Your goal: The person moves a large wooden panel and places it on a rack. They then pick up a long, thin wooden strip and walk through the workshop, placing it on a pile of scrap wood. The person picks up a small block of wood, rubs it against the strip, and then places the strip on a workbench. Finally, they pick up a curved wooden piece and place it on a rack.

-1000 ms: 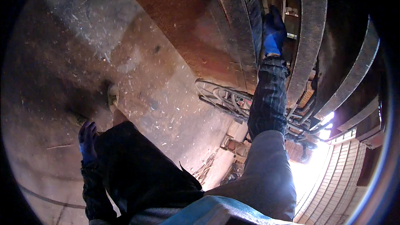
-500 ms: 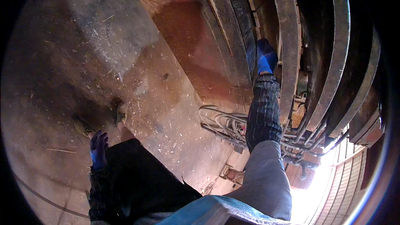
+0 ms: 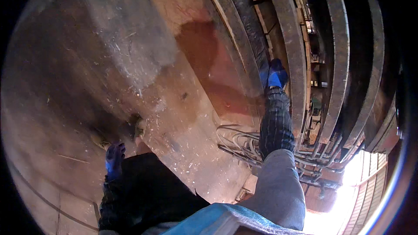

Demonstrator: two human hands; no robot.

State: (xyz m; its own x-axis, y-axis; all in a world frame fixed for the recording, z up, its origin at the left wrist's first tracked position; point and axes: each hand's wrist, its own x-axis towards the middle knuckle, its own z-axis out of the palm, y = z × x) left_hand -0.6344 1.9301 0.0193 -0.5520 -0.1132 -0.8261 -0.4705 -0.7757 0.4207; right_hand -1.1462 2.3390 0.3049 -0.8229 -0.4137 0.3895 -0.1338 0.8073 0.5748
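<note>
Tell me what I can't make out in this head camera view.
All in the head view:
- Right hand: its grip is lost in dark shadow and blur between the curved metal bars.
- Those bars' far ends: some are cut off by the top edge.
- Looped hoses: partly hidden behind the right sleeve.
- Bright opening: glare washes out what lies beyond.

Curved bars [image 3: 295,56]: looked like metal, rough, matt, mottled with rust.
Red panel [image 3: 228,102]: looked like metal, scuffed, mostly matt.
Looped hoses [image 3: 237,141]: appeared smooth, faintly shiny; could not tell rubber from plastic.
Floor [image 3: 174,126]: looked like concrete, matt, stained, gritty with pale flecks.
Right grip [image 3: 277,75]: showed matt glove material.
Left grip [image 3: 115,161]: showed matt glove material too.
Dark oversleeve [image 3: 276,119]: looked like cloth, crinkled, matt.
Grey sleeve [image 3: 279,182]: looked like soft cloth, smoother, matt.
</note>
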